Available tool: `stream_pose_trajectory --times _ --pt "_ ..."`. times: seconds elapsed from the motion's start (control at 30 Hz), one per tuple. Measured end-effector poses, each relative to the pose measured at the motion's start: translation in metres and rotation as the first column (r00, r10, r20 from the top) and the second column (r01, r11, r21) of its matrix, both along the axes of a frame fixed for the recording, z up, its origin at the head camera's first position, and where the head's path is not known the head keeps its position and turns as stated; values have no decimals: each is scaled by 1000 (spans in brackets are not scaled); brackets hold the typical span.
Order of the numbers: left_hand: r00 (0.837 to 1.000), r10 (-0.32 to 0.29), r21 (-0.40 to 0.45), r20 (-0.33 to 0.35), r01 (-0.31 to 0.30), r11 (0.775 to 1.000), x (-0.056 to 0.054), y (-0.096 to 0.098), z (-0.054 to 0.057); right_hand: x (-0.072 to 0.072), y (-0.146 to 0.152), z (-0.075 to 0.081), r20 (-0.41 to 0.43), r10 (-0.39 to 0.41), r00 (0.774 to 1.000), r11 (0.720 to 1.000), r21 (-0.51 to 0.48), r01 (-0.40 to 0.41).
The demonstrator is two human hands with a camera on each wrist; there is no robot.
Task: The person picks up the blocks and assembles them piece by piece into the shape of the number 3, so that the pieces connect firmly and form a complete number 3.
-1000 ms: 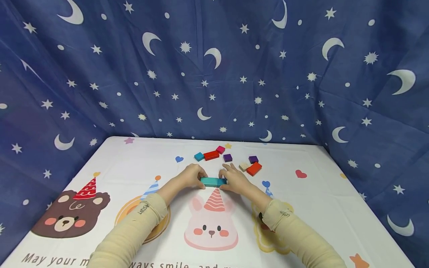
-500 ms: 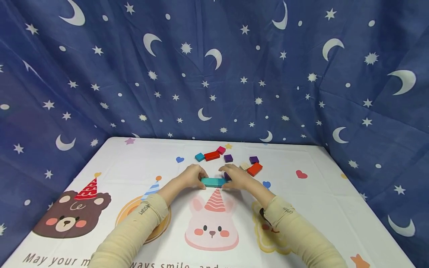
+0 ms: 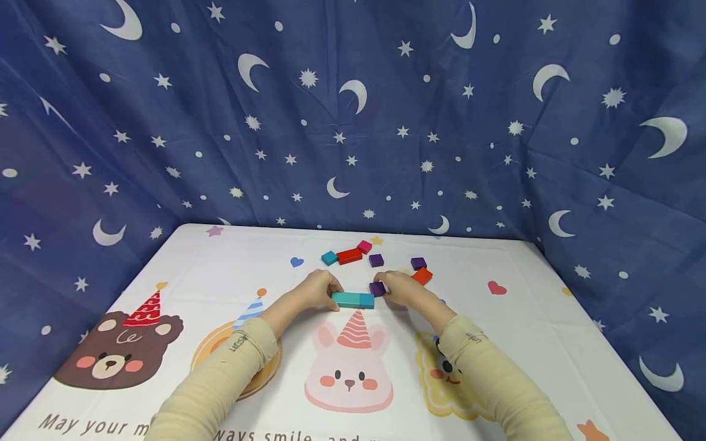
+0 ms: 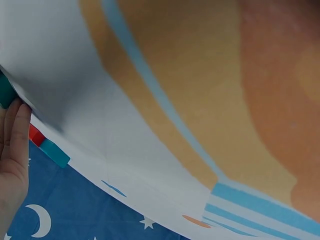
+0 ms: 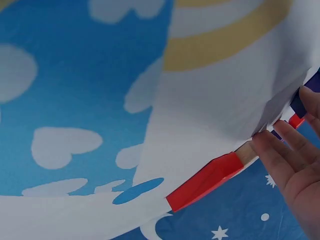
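Note:
My left hand (image 3: 317,289) pinches the left end of a long teal block (image 3: 346,299), thumb in front and fingers behind; the left wrist view shows part of this teal block (image 4: 6,92). Against its right end lies a small blue block (image 3: 366,301). A dark purple block (image 3: 377,289) sits just behind and right of the blue one. Close around its right side is my right hand (image 3: 405,289), thumb touching the purple block (image 5: 299,104) in the right wrist view. The other right fingers (image 5: 272,157) are fairly straight and spread apart.
At the back lie a blue block (image 3: 329,258), a red block (image 3: 350,256), a pink block (image 3: 364,246) and a purple block (image 3: 376,260). Farther right are another purple block (image 3: 418,263) and an orange-red block (image 3: 422,275). A wooden block (image 5: 246,152) is partly hidden by my right hand.
My right hand has left the blue block and shifted right, uncovering the blue block and the purple one behind it. The left hand has stayed on the teal block.

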State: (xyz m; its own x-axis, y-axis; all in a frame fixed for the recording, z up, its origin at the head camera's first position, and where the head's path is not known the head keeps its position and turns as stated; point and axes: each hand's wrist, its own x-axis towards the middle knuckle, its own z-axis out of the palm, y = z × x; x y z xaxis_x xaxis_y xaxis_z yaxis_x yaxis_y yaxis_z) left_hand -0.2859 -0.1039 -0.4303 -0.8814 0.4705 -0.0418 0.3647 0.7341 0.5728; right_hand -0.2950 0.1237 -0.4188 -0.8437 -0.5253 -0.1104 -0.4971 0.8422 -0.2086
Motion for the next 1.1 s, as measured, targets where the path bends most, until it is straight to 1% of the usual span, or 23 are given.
stream_pose_trajectory --times 0.1,0.17,0.23,0.3,0.4,0.47,0.57,0.7,0.83,0.93,1.07,1.1 --pt "1000 9 -3 4 -9 1000 0 0 0 0 0 -1 -10 -2 1000 1000 3 2" --pt "1000 16 -3 3 -16 1000 0 0 0 -1 -1 0 -3 -4 1000 1000 4 4" --pt "1000 19 1 6 -19 1000 0 -1 0 -2 -2 1 17 -5 1000 1000 7 5" --pt "1000 21 4 10 -21 1000 1 0 1 -3 -2 6 71 -20 997 1000 3 20" --pt "1000 22 2 21 -22 1000 1 0 1 -10 -2 17 136 -63 989 998 -16 65" --pt "999 25 -2 26 -25 1000 2 1 1 -18 -1 24 153 -98 983 993 -46 106" --pt "999 26 2 24 -26 1000 2 1 1 -30 -1 29 127 -147 981 984 -84 159" --pt "1000 14 12 21 -14 1000 3 1 0 -45 -3 27 114 -198 974 971 -111 210" --pt "999 22 9 27 -22 1000 3 1 0 -55 -6 23 123 -224 967 964 -116 238" --pt "999 35 11 30 -35 999 3 1 2 -63 -8 20 108 -232 967 965 -103 243" --pt "999 30 13 33 -30 999 4 1 2 -70 -10 15 95 -209 973 974 -70 216" --pt "999 29 11 33 -30 999 4 1 2 -71 -10 14 109 -208 972 973 -74 217"
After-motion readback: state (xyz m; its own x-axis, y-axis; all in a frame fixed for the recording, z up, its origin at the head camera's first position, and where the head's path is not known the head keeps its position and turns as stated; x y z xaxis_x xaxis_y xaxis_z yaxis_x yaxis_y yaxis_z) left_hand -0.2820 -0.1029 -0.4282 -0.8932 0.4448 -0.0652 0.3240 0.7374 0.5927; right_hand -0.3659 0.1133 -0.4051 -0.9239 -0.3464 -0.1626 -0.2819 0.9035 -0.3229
